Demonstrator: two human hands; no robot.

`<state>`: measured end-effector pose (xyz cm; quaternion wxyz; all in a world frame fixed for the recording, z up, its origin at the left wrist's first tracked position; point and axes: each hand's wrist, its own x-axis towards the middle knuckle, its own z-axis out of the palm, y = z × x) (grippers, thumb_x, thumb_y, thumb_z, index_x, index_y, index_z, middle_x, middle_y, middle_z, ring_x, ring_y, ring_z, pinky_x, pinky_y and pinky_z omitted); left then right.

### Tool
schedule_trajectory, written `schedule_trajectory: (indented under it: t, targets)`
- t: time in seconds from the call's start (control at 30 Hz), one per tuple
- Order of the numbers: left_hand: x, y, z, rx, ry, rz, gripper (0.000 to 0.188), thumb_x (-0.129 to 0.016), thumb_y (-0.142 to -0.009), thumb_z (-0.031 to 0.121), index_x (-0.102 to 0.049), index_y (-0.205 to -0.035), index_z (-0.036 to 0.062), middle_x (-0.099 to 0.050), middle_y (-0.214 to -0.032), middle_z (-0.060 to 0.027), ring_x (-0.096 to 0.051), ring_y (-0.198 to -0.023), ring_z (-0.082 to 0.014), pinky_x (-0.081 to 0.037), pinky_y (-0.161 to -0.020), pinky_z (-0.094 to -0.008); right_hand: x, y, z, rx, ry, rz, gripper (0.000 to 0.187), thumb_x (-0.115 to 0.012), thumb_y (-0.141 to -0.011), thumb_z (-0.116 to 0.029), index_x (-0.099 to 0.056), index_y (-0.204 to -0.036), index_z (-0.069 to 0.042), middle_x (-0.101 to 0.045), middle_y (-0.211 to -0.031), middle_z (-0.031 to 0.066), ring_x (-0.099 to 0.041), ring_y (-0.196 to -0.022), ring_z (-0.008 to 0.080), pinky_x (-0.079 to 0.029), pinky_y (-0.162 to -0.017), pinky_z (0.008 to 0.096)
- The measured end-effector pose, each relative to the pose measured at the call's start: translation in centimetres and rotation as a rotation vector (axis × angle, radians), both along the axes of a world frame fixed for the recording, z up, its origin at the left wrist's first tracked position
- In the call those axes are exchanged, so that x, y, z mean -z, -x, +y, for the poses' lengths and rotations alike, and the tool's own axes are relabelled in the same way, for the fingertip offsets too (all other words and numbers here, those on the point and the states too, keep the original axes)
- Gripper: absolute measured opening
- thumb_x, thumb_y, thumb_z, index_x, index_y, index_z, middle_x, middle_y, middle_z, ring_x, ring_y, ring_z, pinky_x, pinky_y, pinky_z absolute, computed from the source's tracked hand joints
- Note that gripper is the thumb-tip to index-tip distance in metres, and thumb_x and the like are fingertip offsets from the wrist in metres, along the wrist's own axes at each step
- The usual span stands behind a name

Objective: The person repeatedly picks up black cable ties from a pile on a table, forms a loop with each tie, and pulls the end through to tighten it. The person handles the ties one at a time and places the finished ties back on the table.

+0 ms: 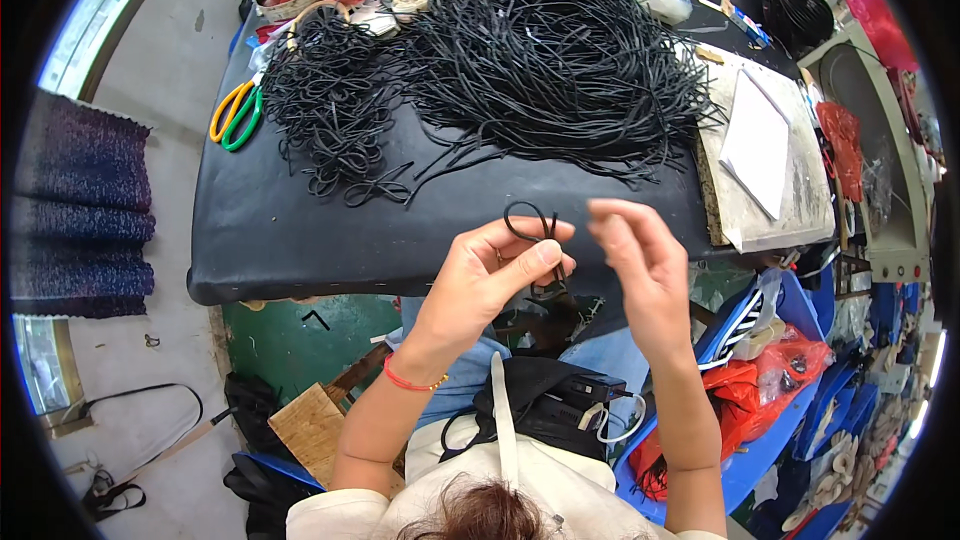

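Black thin elastic cord loop (530, 223) sat pinched in the left hand (490, 275) over the desk's (300, 230) near edge; looked light, floppy, best gripped at the crossing. Right hand (640, 260) hovered half-open, holding nothing.

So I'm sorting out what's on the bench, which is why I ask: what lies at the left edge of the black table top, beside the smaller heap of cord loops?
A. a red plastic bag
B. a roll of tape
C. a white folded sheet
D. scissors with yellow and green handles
D: the scissors with yellow and green handles lie at the table top's left edge, next to the smaller heap of cord loops.
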<state>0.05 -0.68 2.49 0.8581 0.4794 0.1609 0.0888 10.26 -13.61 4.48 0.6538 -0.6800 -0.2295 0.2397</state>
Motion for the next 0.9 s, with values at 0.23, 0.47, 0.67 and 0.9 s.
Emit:
schedule_trajectory:
  t: [0.23,0.47,0.67,0.9]
  targets:
    - [0.2,0.5,-0.9,0.038,-0.054,-0.045,0.018,-0.052,-0.092,0.013,-0.061,-0.097,-0.0011,-0.061,-0.080,-0.0015,-0.053,-0.074,-0.0059,-0.044,-0.068,-0.0208,0.1,0.6,0.9,-0.225,-0.148,0.203,0.015,-0.055,-0.090,-0.010,-0.060,-0.094,0.003,-0.059,-0.076,0.0027,-0.053,-0.066,0.0059,-0.045,-0.057,0.0204]
    - [0.4,0.9,-1.1,0.051,0.013,-0.017,0.019,-0.053,-0.091,0.014,-0.061,-0.097,-0.0018,-0.062,-0.083,-0.0044,-0.059,-0.074,-0.0105,-0.050,-0.071,-0.0257,0.8,1.0,1.2,-0.109,-0.038,0.145,0.018,-0.053,-0.091,-0.015,-0.058,-0.082,0.000,-0.053,-0.063,-0.0015,-0.045,-0.054,0.0019,-0.038,-0.046,0.0182]
    - [0.1,1.0,-1.4,0.049,0.075,-0.003,0.022,-0.052,-0.092,0.014,-0.061,-0.098,-0.0047,-0.063,-0.085,-0.0057,-0.058,-0.075,-0.0095,-0.048,-0.071,-0.0238,1.0,0.3,1.5,-0.105,0.048,0.170,0.024,-0.052,-0.092,-0.020,-0.057,-0.077,-0.001,-0.051,-0.061,-0.0023,-0.042,-0.052,0.0009,-0.036,-0.045,0.0171]
    - [0.5,1.1,-1.9,0.034,0.098,0.019,0.022,-0.052,-0.092,0.014,-0.061,-0.100,-0.0048,-0.063,-0.085,-0.0047,-0.056,-0.076,-0.0080,-0.047,-0.071,-0.0227,0.7,-0.1,1.9,-0.117,0.142,0.217,0.027,-0.052,-0.092,-0.023,-0.058,-0.077,-0.001,-0.054,-0.063,-0.0012,-0.044,-0.055,0.0004,-0.038,-0.046,0.0171]
